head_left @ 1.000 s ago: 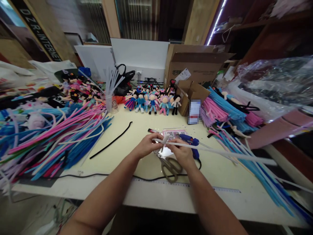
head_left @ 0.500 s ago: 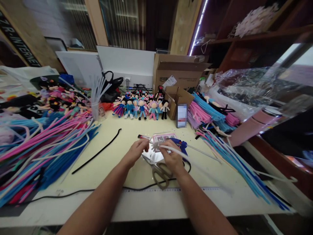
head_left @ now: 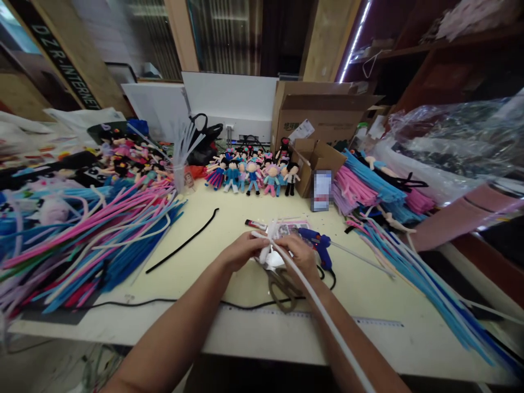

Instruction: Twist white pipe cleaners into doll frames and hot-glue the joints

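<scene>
My left hand point(head_left: 242, 250) and my right hand point(head_left: 302, 255) meet over the middle of the cream table point(head_left: 196, 267), both closed on a white pipe cleaner point(head_left: 315, 301). Its wound end sits as a small white bundle between my fingertips. Its long free end runs down toward me along my right forearm. Under my hands lie scissors point(head_left: 282, 285). A blue glue gun point(head_left: 317, 243) rests just right of my right hand.
A heap of pink, blue and white pipe cleaners point(head_left: 90, 234) covers the left. More bundles point(head_left: 368, 188) lie at right. A row of small dolls point(head_left: 254, 176) stands at the back by cardboard boxes point(head_left: 319, 117). A black pipe cleaner point(head_left: 184, 240) and a black cord point(head_left: 164, 301) cross the table.
The long free end of the white pipe cleaner has swung from pointing right across the table to pointing down toward me. Both hands stayed together on the wound end.
</scene>
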The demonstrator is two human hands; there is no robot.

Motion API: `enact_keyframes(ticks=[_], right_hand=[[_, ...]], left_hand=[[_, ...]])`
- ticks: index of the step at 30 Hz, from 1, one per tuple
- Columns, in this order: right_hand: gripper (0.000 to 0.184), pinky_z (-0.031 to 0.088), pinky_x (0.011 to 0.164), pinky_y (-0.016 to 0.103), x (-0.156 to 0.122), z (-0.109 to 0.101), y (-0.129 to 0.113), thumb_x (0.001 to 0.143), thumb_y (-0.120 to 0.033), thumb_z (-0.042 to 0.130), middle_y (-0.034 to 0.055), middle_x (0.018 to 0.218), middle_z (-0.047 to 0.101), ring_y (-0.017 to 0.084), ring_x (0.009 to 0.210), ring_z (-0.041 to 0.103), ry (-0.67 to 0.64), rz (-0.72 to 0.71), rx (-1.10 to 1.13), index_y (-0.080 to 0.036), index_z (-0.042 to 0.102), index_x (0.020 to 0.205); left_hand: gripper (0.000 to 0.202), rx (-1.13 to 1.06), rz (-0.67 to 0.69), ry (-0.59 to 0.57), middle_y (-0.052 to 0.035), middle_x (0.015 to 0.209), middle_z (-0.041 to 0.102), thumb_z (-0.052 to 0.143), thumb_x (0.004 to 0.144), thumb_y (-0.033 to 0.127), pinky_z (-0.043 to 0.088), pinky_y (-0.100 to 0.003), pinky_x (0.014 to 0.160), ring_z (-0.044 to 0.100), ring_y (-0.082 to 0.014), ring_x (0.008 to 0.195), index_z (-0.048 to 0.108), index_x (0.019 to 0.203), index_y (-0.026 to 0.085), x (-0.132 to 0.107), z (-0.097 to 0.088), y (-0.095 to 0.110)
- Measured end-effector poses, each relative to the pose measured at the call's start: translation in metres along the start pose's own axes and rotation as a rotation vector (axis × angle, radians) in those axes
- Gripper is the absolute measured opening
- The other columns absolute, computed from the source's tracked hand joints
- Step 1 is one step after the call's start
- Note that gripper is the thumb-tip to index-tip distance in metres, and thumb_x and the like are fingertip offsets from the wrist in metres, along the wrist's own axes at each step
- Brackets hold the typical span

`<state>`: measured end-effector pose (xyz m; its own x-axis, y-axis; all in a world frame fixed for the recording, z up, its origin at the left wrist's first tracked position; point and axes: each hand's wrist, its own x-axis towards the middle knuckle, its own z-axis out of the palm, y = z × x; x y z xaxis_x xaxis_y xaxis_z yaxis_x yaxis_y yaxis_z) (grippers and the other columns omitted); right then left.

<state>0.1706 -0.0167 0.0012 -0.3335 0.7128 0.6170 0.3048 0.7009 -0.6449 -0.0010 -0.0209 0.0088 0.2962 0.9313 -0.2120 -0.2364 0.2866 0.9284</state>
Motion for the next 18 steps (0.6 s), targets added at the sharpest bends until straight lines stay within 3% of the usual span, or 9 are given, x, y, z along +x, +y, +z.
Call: enact_keyframes(ticks=[4,11,18], right_hand=[[0.013,0.047,0.07,0.029,-0.0014,0.0,-0.0004,0.085,-0.023,0.054,0.0044,0.081,0.065,0.017,0.077,0.06,0.006,0.04,0.019,-0.021,0.066,0.088],[0.014,0.045,0.066,0.028,0.001,-0.0001,-0.0024,0.081,-0.031,0.059,0.0033,0.077,0.067,0.017,0.073,0.06,0.029,0.221,0.035,-0.021,0.067,0.077],[0.023,0.044,0.059,0.027,0.0007,0.0014,0.0016,0.077,-0.038,0.059,0.0039,0.071,0.066,0.016,0.063,0.056,-0.008,0.42,0.168,-0.018,0.069,0.078]], left_hand=[[0.029,0.025,0.017,0.04,-0.0019,0.067,0.06,0.074,0.059,0.032,0.036,-0.023,0.057,0.052,-0.0112,0.059,0.063,0.076,0.012,0.0,-0.0004,0.0002],[0.029,0.119,0.196,0.022,-0.004,0.079,0.064,0.074,0.062,0.03,0.04,-0.025,0.069,0.056,-0.014,0.073,0.066,0.084,0.012,0.0012,-0.0024,-0.0016],[0.025,0.238,0.209,0.025,-0.0018,0.072,0.06,0.072,0.064,0.028,0.038,-0.024,0.063,0.051,-0.0118,0.065,0.066,0.083,0.013,-0.0005,-0.0032,0.0015]])
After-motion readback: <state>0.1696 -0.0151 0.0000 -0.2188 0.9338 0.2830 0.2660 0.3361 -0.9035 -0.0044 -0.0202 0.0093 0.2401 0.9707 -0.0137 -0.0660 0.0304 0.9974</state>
